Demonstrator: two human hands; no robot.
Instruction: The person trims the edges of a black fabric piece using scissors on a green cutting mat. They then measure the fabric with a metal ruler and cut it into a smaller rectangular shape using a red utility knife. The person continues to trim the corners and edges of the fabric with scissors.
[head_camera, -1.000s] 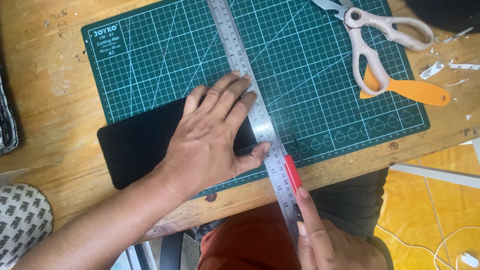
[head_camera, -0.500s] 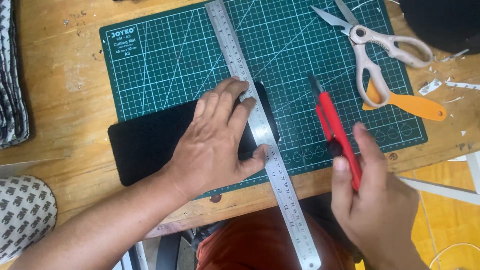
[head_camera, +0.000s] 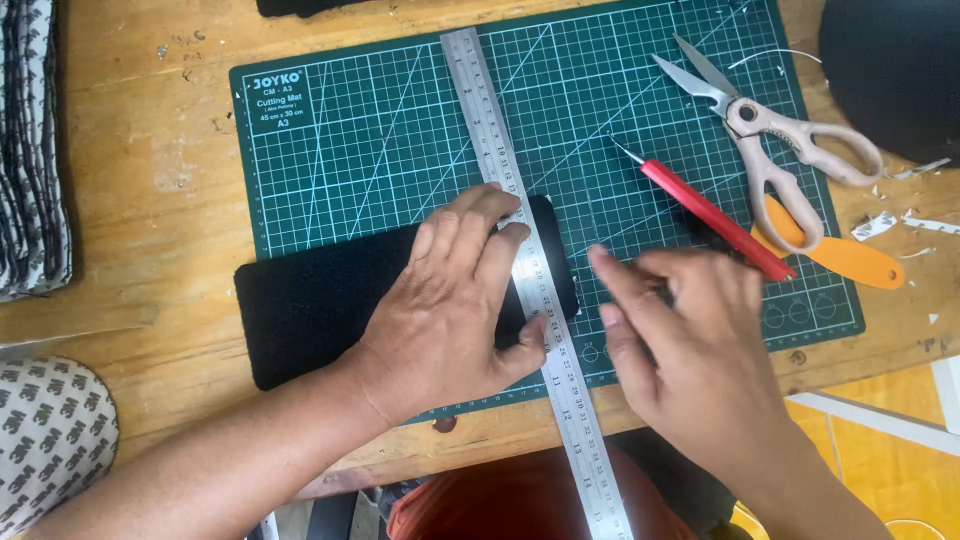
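Craft workshop: cutting mat (head_camera: 380, 130), scissors (head_camera: 770, 140), steel ruler (head_camera: 490, 110)

Single head view, looking steeply down, close over wooden table (head_camera: 150, 200) near edge.

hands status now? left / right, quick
Left hand: open, flat, pressing the steel ruler and black piece down.
Right hand: open, blurred, beside the red knife; contact unclear.

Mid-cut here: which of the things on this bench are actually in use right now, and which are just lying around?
In use:
- left hand pressing the steel ruler onto the black fabric piece
- green cutting mat beneath them
- red craft knife, lying on the mat at the right hand

Lying about:
- scissors
- orange tool
- patterned fabric stack
- paper scraps
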